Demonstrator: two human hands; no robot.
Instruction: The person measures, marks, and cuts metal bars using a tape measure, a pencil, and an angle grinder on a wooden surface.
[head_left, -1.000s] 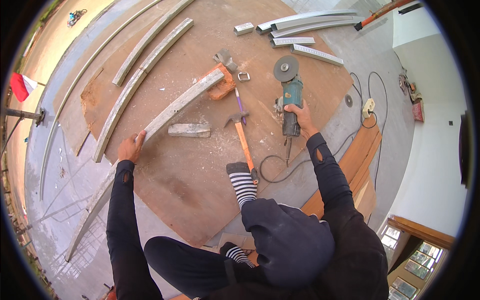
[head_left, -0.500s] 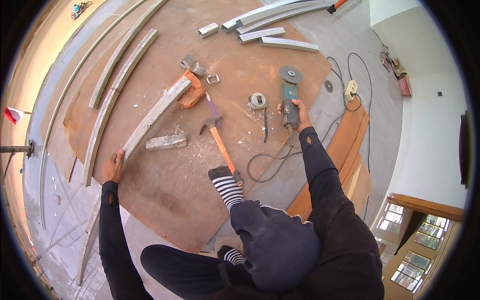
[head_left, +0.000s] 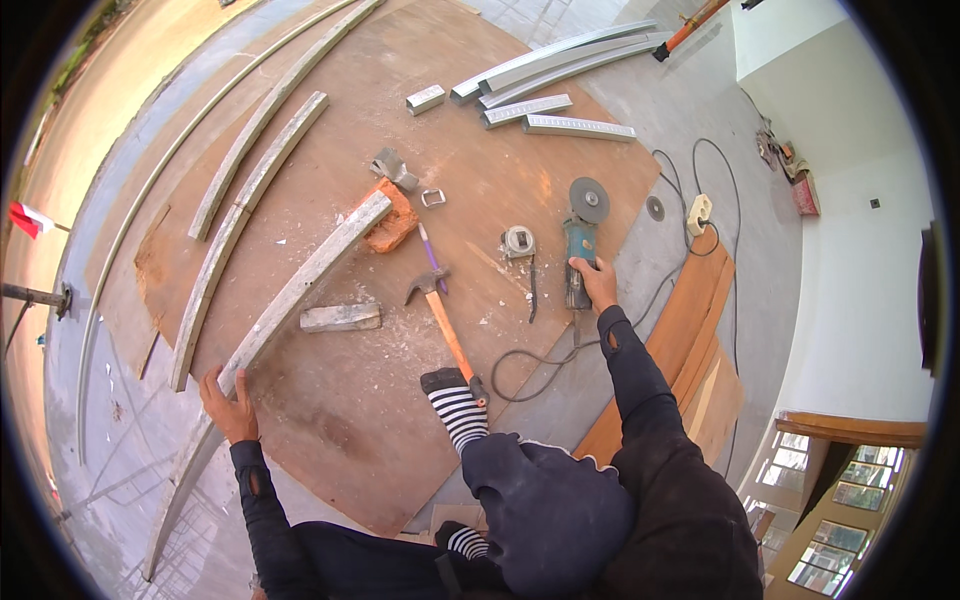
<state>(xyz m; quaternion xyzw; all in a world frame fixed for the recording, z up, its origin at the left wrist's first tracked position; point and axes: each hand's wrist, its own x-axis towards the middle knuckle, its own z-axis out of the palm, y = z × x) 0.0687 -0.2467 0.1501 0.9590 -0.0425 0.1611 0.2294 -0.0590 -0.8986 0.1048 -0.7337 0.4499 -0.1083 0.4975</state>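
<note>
My left hand [head_left: 229, 403] grips the near end of a long curved metal channel [head_left: 300, 285] that lies across a plywood sheet [head_left: 330, 420]. Its far end rests on a red brick [head_left: 393, 216]. My right hand [head_left: 597, 282] holds the handle of a blue angle grinder [head_left: 579, 232], whose disc points away from me and whose cord [head_left: 560, 350] loops back over the sheet. A claw hammer with an orange and purple handle [head_left: 437, 303] lies between my hands. My foot in a striped sock [head_left: 455, 403] rests on the board beside the hammer handle.
A tape measure [head_left: 518, 241] lies left of the grinder. A short channel offcut [head_left: 340, 318] sits beside the long piece. More curved channels [head_left: 240, 210] lie at the left, straight profiles [head_left: 560, 75] at the top. A power strip [head_left: 698, 213] and orange boards [head_left: 690, 340] are right.
The view has shifted, so everything sits lower in the picture. My left hand has slid along the curved channel's near end. My right hand stays on the grinder.
</note>
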